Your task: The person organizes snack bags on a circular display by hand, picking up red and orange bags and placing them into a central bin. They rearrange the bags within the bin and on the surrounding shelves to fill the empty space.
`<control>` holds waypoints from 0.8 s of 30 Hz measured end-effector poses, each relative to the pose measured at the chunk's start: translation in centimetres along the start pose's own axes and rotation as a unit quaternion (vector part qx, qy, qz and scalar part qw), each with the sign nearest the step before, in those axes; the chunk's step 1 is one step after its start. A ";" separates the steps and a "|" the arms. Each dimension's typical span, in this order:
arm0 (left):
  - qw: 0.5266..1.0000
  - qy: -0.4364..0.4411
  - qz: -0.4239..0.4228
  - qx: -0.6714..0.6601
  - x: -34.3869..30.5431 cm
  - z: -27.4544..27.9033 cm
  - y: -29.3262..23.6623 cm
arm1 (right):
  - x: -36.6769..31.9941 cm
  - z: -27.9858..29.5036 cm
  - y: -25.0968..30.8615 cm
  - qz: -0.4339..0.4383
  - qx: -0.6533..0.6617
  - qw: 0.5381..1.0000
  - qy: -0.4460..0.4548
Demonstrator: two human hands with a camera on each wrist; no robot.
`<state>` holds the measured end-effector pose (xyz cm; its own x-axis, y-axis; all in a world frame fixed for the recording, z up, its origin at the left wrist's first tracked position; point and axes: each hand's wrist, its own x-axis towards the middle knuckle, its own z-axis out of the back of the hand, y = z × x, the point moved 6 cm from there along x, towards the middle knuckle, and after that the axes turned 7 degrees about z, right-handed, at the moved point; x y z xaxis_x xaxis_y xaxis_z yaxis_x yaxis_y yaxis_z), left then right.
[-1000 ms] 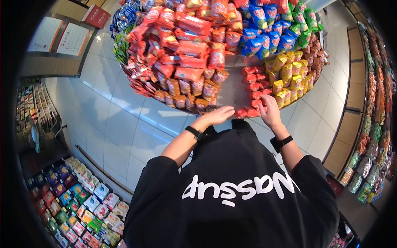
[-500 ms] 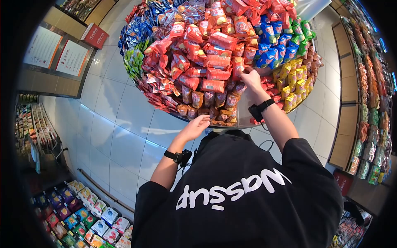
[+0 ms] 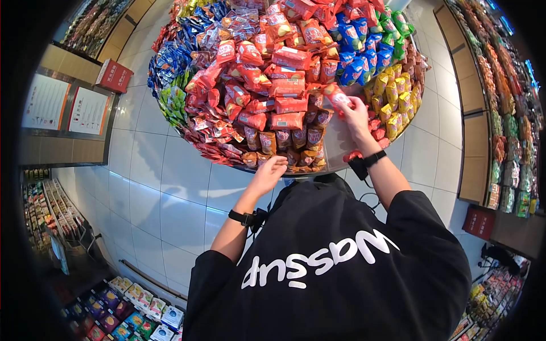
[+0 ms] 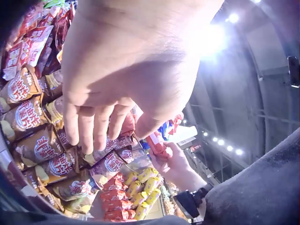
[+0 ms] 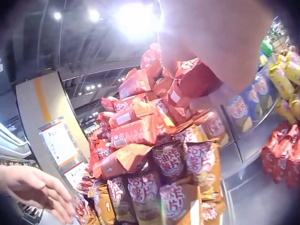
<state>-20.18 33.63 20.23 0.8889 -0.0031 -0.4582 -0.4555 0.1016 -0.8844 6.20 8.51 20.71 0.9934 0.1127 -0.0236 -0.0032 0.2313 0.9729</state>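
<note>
In the head view my right hand point(image 3: 356, 118) pinches a red chip bag point(image 3: 335, 95) between thumb and fingers, just right of the red bag pile point(image 3: 287, 88). In the right wrist view that hand point(image 5: 220, 42) covers part of the held bag. My left hand point(image 3: 267, 175) is at the front rim of the round display, fingers loosely extended, beside the brown chip bags point(image 3: 267, 142). The left wrist view shows the left hand point(image 4: 126, 70) with fingers pointing down over the brown bags, nothing in its grasp.
Yellow bags point(image 3: 392, 96) and small red bags point(image 3: 376, 129) lie right of a bare grey strip point(image 3: 339, 136) of the display. Blue bags point(image 3: 354, 42) and green bags point(image 3: 399, 25) sit behind. Stocked shelves point(image 3: 500, 108) line the right side; a sign stand point(image 3: 62, 108) is at left.
My right hand went from the small red bags to the red pile's right edge, took a chip bag and drew it rightward. My left hand shifted left along the rim, then stayed there.
</note>
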 end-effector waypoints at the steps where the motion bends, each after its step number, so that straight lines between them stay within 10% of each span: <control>1: 1.000 -0.012 -0.008 0.011 0.0 0.2 -1.1 | -1.1 1.3 0.6 0.011 0.031 0.999 -0.015; 10: 0.994 -0.100 -0.046 0.022 1.9 0.9 -5.2 | -9.5 7.3 -4.0 0.067 -0.289 0.951 0.089; 16: 0.996 -0.043 0.023 0.070 1.8 -0.1 -4.6 | -12.3 1.0 -10.8 0.209 -0.454 0.798 0.338; 24: 0.996 -0.075 0.001 0.053 0.1 0.8 -1.7 | -12.6 0.6 -14.0 0.237 -0.595 0.658 0.397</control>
<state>-19.28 34.26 21.73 0.8893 0.1450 -0.4336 -0.4558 0.2068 -0.8657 -6.24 3.28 7.51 0.4776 0.8038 -0.3547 -0.8473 0.5281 0.0560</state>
